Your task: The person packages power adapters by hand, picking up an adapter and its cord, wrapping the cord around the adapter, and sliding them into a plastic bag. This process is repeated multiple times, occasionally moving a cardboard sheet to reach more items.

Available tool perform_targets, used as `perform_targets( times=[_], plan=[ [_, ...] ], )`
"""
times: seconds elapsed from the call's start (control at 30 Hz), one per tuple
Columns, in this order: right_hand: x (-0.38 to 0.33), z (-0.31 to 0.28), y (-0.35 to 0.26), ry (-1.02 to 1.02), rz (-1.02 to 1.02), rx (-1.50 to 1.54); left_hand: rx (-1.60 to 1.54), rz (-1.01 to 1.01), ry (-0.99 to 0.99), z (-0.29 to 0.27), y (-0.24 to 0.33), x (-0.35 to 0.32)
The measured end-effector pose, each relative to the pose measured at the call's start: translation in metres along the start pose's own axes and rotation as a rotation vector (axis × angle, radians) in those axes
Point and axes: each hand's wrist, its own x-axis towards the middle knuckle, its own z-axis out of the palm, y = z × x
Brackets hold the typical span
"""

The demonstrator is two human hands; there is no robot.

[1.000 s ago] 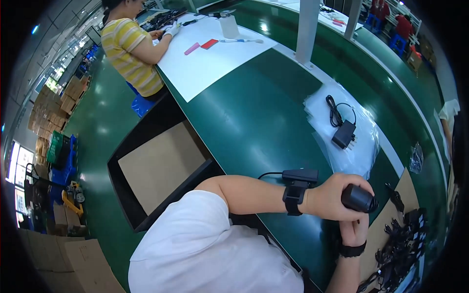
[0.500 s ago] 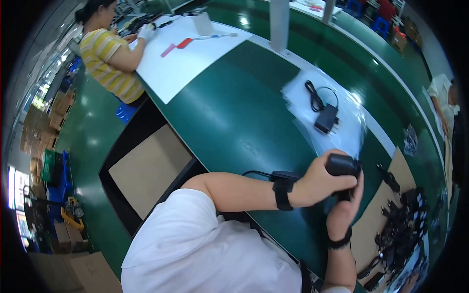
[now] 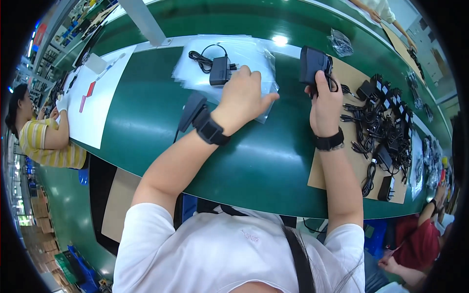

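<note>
Boxy black adapter (image 3: 312, 63), crinkly clear bags (image 3: 195, 73)

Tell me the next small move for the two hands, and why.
Probably the left hand should lift one clear plastic bag from the stack, since it already rests there, while the right hand holds a black power adapter with its cord above the green table.

Factory packing line, long green workbench (image 3: 146, 112)
</note>
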Motion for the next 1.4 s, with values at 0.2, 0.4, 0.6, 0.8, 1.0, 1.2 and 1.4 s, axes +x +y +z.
perform_targets(
  times=[0.2,0.4,0.6,0.8,1.0,1.2,1.4],
  plan=[
    [0.000,-0.003,0.007,0.068,-0.014,-0.051,0.144,-0.042,-0.034,0.014,0.002,0.012],
    [0.002,-0.004,0.014,0.026,-0.019,-0.083,0.227,0.011,-0.170,0.026,-0.026,0.038],
    [0.005,-0.009,0.015,0.055,0.000,-0.088,0.217,-0.045,-0.120,0.018,-0.035,0.043],
    [0.005,-0.010,0.016,0.043,-0.013,-0.096,0.134,-0.097,-0.003,0.005,-0.046,0.039],
    [0.004,-0.008,0.018,0.033,0.038,-0.080,-0.865,-0.526,-0.147,-0.002,-0.057,0.036],
    [-0.004,0.004,-0.002,-0.117,0.222,0.143,-0.644,-0.382,0.037,0.014,-0.060,0.020],
    [-0.020,0.016,-0.003,-0.270,0.485,0.467,-0.685,-0.333,-0.124,0.007,0.002,-0.009]
  ],
)
